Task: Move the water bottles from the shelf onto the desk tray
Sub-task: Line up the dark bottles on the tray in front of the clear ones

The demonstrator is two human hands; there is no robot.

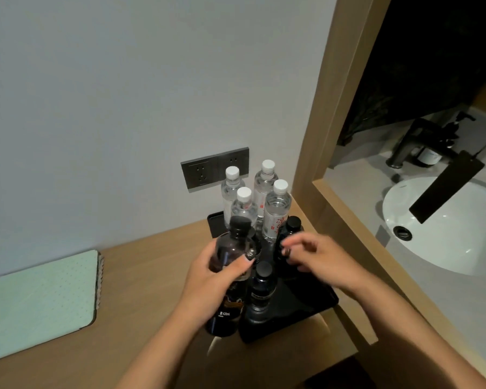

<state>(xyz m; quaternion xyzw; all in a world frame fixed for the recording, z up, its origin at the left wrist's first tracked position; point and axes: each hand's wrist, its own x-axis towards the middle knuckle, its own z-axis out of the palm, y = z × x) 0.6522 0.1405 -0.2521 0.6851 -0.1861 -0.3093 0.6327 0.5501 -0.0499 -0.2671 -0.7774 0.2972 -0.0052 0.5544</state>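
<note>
A black tray (300, 310) lies on the wooden desk (141, 276) against the wall. Several clear water bottles with white caps (275, 217) stand upright at its far end. My left hand (208, 279) grips a dark bottle with a black cap (230, 256), held upright over the tray's left edge. A second dark bottle (263, 290) stands on the tray just right of it, and a third (291, 228) stands further back. My right hand (312, 256) hovers above the tray by that third bottle, fingers loosely curled and blurred, with nothing visibly held.
A pale green spiral notebook (40, 301) lies at the desk's left. A dark wall socket plate (208, 169) sits behind the bottles. A wooden frame (345, 214) borders the desk on the right, with a white basin (443, 226) and dark tap (421, 141) beyond.
</note>
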